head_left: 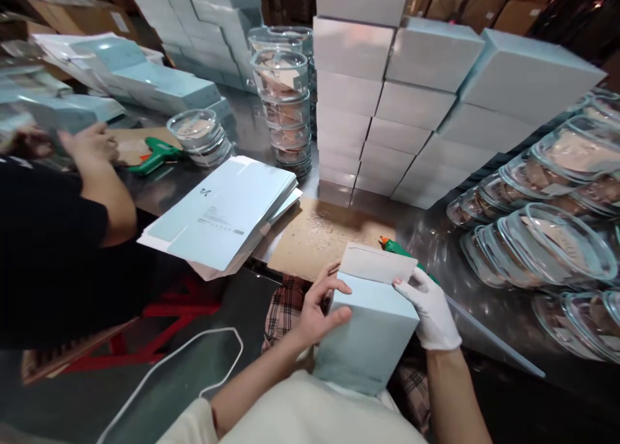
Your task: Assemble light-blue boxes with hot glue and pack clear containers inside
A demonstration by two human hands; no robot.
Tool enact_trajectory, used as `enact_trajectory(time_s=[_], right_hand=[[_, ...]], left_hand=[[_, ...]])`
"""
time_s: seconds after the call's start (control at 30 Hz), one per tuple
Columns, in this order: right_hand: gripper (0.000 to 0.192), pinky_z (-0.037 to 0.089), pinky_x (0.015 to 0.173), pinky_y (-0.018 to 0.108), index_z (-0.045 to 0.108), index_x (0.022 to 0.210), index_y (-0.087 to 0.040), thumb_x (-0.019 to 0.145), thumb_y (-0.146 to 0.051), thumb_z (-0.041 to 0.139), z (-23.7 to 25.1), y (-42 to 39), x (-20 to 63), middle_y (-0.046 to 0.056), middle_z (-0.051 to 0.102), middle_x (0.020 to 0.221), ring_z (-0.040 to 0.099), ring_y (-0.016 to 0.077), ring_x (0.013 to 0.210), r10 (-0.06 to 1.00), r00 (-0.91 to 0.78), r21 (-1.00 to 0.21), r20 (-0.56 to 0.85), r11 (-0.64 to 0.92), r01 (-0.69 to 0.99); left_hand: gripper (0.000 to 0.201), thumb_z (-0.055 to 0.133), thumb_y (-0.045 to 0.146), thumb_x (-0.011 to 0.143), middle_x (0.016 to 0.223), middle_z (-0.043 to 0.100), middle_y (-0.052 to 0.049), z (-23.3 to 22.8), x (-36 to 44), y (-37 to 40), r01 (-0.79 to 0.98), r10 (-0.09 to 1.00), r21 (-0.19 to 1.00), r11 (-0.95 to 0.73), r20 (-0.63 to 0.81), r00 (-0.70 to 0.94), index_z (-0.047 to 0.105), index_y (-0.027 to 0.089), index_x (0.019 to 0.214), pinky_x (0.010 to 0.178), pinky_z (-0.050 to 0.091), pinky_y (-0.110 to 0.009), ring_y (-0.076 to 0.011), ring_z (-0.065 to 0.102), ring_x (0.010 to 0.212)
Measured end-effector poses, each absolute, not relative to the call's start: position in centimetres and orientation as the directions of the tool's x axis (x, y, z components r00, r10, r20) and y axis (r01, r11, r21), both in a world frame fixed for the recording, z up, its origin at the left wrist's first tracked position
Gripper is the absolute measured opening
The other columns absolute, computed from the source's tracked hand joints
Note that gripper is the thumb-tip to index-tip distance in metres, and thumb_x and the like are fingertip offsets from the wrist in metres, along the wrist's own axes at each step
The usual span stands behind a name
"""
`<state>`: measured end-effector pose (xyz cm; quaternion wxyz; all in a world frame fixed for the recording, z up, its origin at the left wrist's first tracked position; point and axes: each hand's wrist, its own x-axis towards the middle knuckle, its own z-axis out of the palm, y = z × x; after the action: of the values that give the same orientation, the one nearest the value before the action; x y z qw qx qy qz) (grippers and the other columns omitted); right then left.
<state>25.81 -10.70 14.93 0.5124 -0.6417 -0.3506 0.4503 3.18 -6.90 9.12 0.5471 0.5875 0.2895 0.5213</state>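
A pale blue cardboard box (358,334) leans against my lap, its pale flap (378,263) raised at the far edge. My bare left hand (322,308) grips the box's left side, its thumb and fingers over the edge. My right hand (429,305), in a white glove with a fingertip exposed, holds the box's right far corner beside the flap. Just beyond the right hand, a green glue gun (400,250) with an orange tip is partly hidden by the flap. Brown cardboard (310,237) dotted with small bits lies on the metal table.
Flat pale blue box blanks (227,211) are piled at left. Finished-looking boxes (416,108) form a tall stack ahead. Clear round containers (285,101) are stacked behind the blanks, and more containers (547,250) fill the right. A co-worker's arm (101,172) is at left, near another green glue gun (157,154).
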Motion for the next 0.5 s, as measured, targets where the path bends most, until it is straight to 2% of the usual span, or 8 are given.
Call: enact_trajectory(time_s=[0.1,0.17,0.2,0.3,0.37,0.43,0.5], right_hand=[[0.066,0.059,0.095,0.044,0.081,0.098,-0.021,0.072,-0.081,0.077,14.2,-11.7,26.7,0.013,0.079,0.116,0.074,0.0316,0.106,0.977,0.210,-0.997,-0.044,-0.056,0.053],[0.076,0.057,0.102,0.048,0.082,0.101,-0.023,0.073,-0.092,0.065,14.4,-12.5,27.5,0.015,0.075,0.126,0.071,0.0345,0.117,0.997,-0.001,-0.987,0.074,0.073,0.145],[0.076,0.056,0.104,0.049,0.081,0.106,-0.024,0.074,-0.091,0.066,14.8,-12.8,27.7,0.015,0.074,0.130,0.070,0.0346,0.120,0.991,-0.080,-0.972,0.107,0.121,0.201],[0.044,0.056,0.105,0.044,0.080,0.116,-0.028,0.085,-0.060,0.079,16.2,-12.6,27.2,0.012,0.073,0.129,0.070,0.0288,0.119,0.966,-0.200,-0.883,0.163,0.233,0.407],[0.026,0.057,0.103,0.040,0.080,0.115,-0.029,0.092,-0.039,0.076,16.9,-11.9,26.5,0.010,0.072,0.127,0.071,0.0244,0.117,0.942,-0.271,-0.831,0.199,0.309,0.463],[0.021,0.058,0.102,0.038,0.081,0.113,-0.030,0.094,-0.030,0.072,16.9,-11.4,26.0,0.009,0.072,0.125,0.071,0.0220,0.116,0.920,-0.315,-0.813,0.233,0.362,0.456],[0.019,0.057,0.105,0.040,0.080,0.111,-0.030,0.092,-0.032,0.075,16.2,-11.6,25.9,0.009,0.067,0.133,0.069,0.0236,0.122,0.931,-0.254,-0.820,0.261,0.353,0.451]], left_hand=[[0.059,0.077,0.070,0.082,0.123,0.068,-0.014,8.5,3.6,-6.8,-0.344,0.946,0.927,-0.151,0.237,0.223,0.059,0.025,0.116,0.102,0.053,-0.045,-0.0330,0.066,0.125],[0.069,0.077,0.070,0.083,0.113,0.069,-0.010,8.2,3.6,-6.6,-0.413,0.950,0.897,-0.160,0.254,0.183,0.048,0.029,0.129,0.102,0.054,-0.047,-0.0300,0.070,0.118],[0.067,0.076,0.070,0.084,0.110,0.068,-0.008,8.0,3.5,-6.5,-0.419,0.944,0.889,-0.182,0.277,0.179,0.048,0.030,0.129,0.103,0.054,-0.049,-0.0291,0.070,0.116],[0.047,0.071,0.068,0.090,0.108,0.065,-0.010,8.0,3.0,-6.3,-0.334,0.906,0.906,-0.259,0.348,0.240,0.064,0.024,0.103,0.104,0.054,-0.049,-0.0292,0.068,0.116],[0.048,0.066,0.067,0.093,0.110,0.063,-0.012,8.1,2.6,-6.4,-0.284,0.887,0.914,-0.291,0.369,0.277,0.068,0.020,0.089,0.104,0.054,-0.049,-0.0302,0.068,0.117],[0.047,0.064,0.066,0.095,0.109,0.062,-0.012,8.3,2.4,-6.6,-0.277,0.883,0.913,-0.300,0.376,0.283,0.071,0.019,0.087,0.103,0.054,-0.048,-0.0302,0.069,0.117],[0.046,0.065,0.064,0.096,0.108,0.063,-0.011,8.5,2.2,-6.6,-0.270,0.892,0.914,-0.303,0.372,0.257,0.072,0.020,0.087,0.101,0.055,-0.046,-0.0297,0.069,0.116]])
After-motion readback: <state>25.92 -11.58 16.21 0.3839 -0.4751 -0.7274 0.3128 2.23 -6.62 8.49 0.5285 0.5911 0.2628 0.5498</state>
